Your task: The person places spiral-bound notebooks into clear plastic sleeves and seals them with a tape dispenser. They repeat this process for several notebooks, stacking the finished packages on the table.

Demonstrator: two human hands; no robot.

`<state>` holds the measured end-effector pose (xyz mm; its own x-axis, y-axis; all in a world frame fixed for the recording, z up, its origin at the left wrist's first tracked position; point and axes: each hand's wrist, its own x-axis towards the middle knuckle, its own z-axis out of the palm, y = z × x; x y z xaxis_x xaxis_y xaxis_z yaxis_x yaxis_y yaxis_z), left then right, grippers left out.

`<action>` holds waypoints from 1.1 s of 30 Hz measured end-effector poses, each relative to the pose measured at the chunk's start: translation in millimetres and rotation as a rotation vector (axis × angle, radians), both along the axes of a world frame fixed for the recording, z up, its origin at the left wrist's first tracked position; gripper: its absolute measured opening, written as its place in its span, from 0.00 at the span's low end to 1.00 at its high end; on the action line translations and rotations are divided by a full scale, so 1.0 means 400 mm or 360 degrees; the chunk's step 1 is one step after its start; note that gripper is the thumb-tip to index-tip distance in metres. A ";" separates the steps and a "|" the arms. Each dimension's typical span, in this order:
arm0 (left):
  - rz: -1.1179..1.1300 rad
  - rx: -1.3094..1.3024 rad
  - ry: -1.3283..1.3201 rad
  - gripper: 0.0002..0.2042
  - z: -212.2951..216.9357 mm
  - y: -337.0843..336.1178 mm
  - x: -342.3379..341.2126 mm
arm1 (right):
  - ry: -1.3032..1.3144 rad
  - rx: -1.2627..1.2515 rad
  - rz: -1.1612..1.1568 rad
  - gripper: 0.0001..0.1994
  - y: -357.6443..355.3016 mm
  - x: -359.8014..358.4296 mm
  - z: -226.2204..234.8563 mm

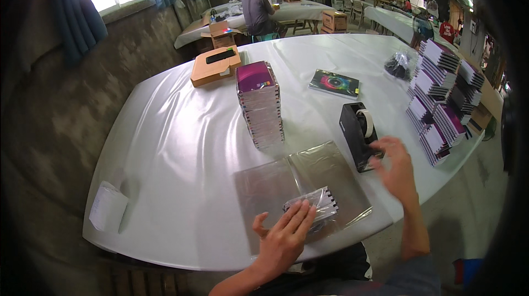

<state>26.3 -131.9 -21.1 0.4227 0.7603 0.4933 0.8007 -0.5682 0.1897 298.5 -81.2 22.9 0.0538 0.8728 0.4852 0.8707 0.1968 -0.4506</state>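
Note:
My left hand [284, 235] lies with its fingers stretched out over a small spiral notebook [326, 202] in clear plastic film, pressing on it. Under the notebook, sheets of clear plastic film [264, 180] are spread near the table's front edge. At the front end of a black tape dispenser [352, 136] with a white roll is my right hand [398, 169]. Its thumb and fingers are curved and apart; whether a bit of tape sticks to them is too small to tell.
A tall stack of wrapped notebooks [259, 108] stands mid-table. Beyond are a dark box with a colourful ring [335, 83], a cardboard box [216, 70] bearing a black phone [220, 56], and more notebook stacks [435, 92] at right. White paper [108, 208] sits left. A person [258, 12] works behind.

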 end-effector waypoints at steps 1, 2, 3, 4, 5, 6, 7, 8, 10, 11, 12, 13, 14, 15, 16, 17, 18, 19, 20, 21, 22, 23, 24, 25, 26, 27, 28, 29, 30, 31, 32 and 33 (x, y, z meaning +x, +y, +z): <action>-0.0013 0.0024 0.0017 0.16 0.002 -0.002 0.005 | 0.0033 0.0020 -0.0218 0.12 0.023 0.079 -0.060; -0.0029 0.0041 0.0009 0.15 -0.001 -0.003 0.012 | 0.0080 0.0047 -0.0428 0.12 0.048 0.163 -0.128; -0.0047 0.0060 -0.0006 0.15 -0.004 0.000 0.015 | 0.0386 -0.0199 -0.0403 0.13 0.058 0.228 -0.180; -0.0050 0.0082 -0.0004 0.15 -0.007 0.003 0.017 | 0.0709 -0.0444 -0.0355 0.14 0.065 0.261 -0.215; -0.0049 0.0079 -0.0007 0.15 -0.003 0.005 0.016 | 0.0999 -0.0567 -0.0423 0.15 0.076 0.254 -0.211; -0.0045 0.0066 -0.0002 0.15 0.001 0.002 0.011 | 0.1295 -0.0703 -0.0487 0.15 0.088 0.237 -0.207; -0.0044 0.0055 0.0001 0.15 0.004 0.001 0.008 | 0.1591 -0.0840 -0.0553 0.16 0.099 0.222 -0.201; -0.0040 0.0053 0.0000 0.15 0.004 0.001 0.005 | 0.1554 -0.0930 -0.0480 0.16 0.109 0.210 -0.188; -0.0038 0.0042 -0.0011 0.16 0.004 0.001 0.005 | 0.1470 -0.1108 -0.0341 0.17 0.126 0.198 -0.154; -0.0038 0.0035 -0.0014 0.16 0.006 0.000 0.005 | 0.1483 -0.1142 -0.0308 0.16 0.138 0.199 -0.152; -0.0047 0.0032 -0.0020 0.17 0.009 0.000 0.005 | 0.1497 -0.1167 -0.0282 0.15 0.149 0.203 -0.153; -0.0057 0.0029 -0.0027 0.17 0.011 0.000 0.005 | 0.1511 -0.1192 -0.0256 0.14 0.155 0.207 -0.155; -0.0065 0.0032 -0.0019 0.17 0.012 0.001 0.007 | 0.1603 -0.1125 -0.0244 0.14 0.153 0.215 -0.159; -0.0058 0.0031 -0.0002 0.17 0.012 0.001 0.006 | 0.1697 -0.1068 -0.0217 0.13 0.155 0.219 -0.171; -0.0054 0.0030 0.0014 0.17 0.011 0.001 0.005 | 0.1792 -0.1009 -0.0193 0.13 0.152 0.221 -0.181; -0.0055 0.0039 0.0018 0.17 0.008 0.002 0.005 | 0.1953 -0.0897 -0.0082 0.13 0.140 0.225 -0.187; -0.0047 0.0041 0.0025 0.17 0.005 0.001 0.005 | 0.2111 -0.0792 0.0034 0.14 0.120 0.224 -0.188; -0.0041 0.0042 0.0031 0.17 0.002 -0.001 0.005 | 0.2268 -0.0682 0.0148 0.16 0.104 0.223 -0.197; -0.0026 0.0041 0.0018 0.16 0.002 -0.003 0.005 | 0.2319 -0.0648 0.0189 0.17 0.094 0.225 -0.224; -0.0026 0.0040 0.0000 0.16 0.004 -0.002 0.008 | 0.2368 -0.0601 0.0216 0.18 0.078 0.224 -0.247; -0.0026 0.0039 -0.0018 0.16 0.004 -0.001 0.010 | 0.2415 -0.0554 0.0244 0.20 0.062 0.222 -0.263; -0.0025 0.0037 -0.0002 0.16 0.003 -0.002 0.010 | 0.2436 -0.0510 0.0271 0.19 0.047 0.217 -0.278; -0.0024 0.0038 0.0011 0.16 0.003 0.000 0.009 | 0.2452 -0.0462 0.0299 0.18 0.031 0.188 -0.266; -0.0022 0.0039 0.0024 0.16 0.003 0.002 0.008 | 0.2467 -0.0414 0.0328 0.17 0.018 0.172 -0.263; -0.0022 0.0039 0.0012 0.16 0.004 0.003 0.008 | 0.2109 -0.0421 0.0171 0.15 0.019 0.185 -0.292; -0.0037 0.0039 0.0003 0.16 0.009 0.002 0.010 | 0.1753 -0.0415 0.0007 0.13 0.018 0.211 -0.338; -0.0035 0.0037 -0.0004 0.16 0.010 0.001 0.011 | 0.1394 -0.0420 -0.0139 0.11 0.019 0.214 -0.351; -0.0052 0.0020 -0.0032 0.17 0.011 0.001 0.012 | 0.0845 -0.0241 -0.0431 0.09 0.008 0.217 -0.358; -0.0050 0.0006 -0.0054 0.17 0.013 -0.001 0.009 | 0.0292 -0.0064 -0.0684 0.07 -0.001 0.195 -0.341; -0.0061 -0.0008 -0.0087 0.18 0.014 -0.002 0.009 | -0.0280 0.0119 -0.0931 0.06 -0.015 0.179 -0.321; -0.0068 -0.0013 -0.0123 0.18 0.019 0.000 0.007 | -0.0132 0.0121 -0.0777 0.06 -0.020 0.169 -0.303; -0.0088 -0.0054 -0.0167 0.19 0.019 -0.004 0.005 | 0.0000 0.0090 -0.0639 0.05 -0.041 0.166 -0.288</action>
